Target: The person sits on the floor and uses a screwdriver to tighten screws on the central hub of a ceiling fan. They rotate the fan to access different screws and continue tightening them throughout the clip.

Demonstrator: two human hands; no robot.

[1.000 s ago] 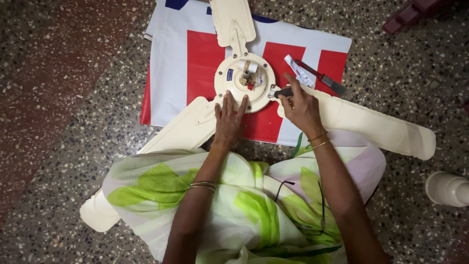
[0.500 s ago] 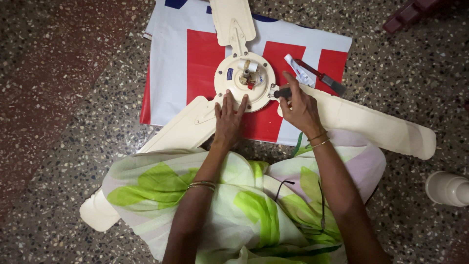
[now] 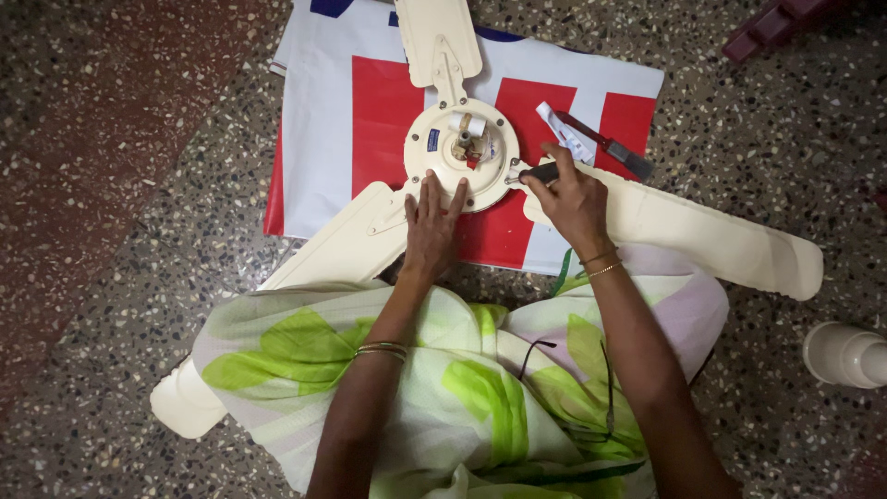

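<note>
Left hand: the left hand (image 3: 431,225) lies flat, fingers spread a little, pressed on the near rim of the cream fan motor housing (image 3: 459,155); it grips nothing.
Right hand: the right hand (image 3: 571,198) is curled around a dark tool handle (image 3: 540,173), whose tip points at the spot where the housing meets the blade bracket, just left of the knuckles.
Fan: the ceiling fan lies on the floor on a red and white printed sheet (image 3: 370,111), with one blade (image 3: 711,236) running out under the right hand, one (image 3: 305,277) past the left wrist and one (image 3: 439,32) beyond the housing.
Nearby: a second tool with a red handle (image 3: 605,146) and a small white packet (image 3: 565,132) lie just beyond the right hand; a white cylinder (image 3: 845,354) stands well apart to the right.
Risk, slip: the tool tip could jump off the fastener and strike the left fingers, which rest close by on the same rim.
Risk, turning: the housing may rotate if the flat palm eases its pressure.
Risk, wiring: the exposed parts at the hub centre (image 3: 469,140) sit just beyond the left fingertips and could be knocked.
Change: against the earlier frames both hands sit in nearly the same places; the left fingers look slightly wider apart.
</note>
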